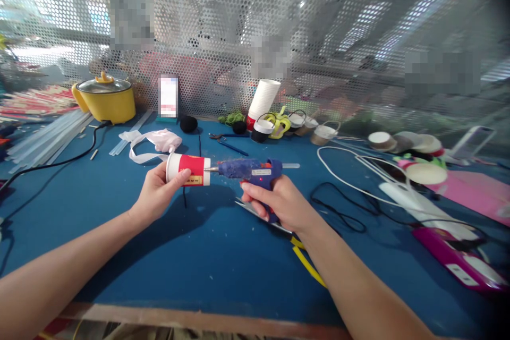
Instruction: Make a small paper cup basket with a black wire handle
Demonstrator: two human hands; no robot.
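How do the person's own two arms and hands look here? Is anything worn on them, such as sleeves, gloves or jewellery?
Both forearms are bare up to the picture's lower edge: no sleeves show. The left hand and right hand wear no gloves. No watch, bracelet or ring is visible on either wrist or on the fingers that show. No markings or cables are on the arms.

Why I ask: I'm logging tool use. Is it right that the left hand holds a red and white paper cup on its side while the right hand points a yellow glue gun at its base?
Not quite: the glue gun is blue, not yellow, as the head view shows. The rest stands: the left hand holds the red and white paper cup on its side, and the right hand points the gun's nozzle at its base.
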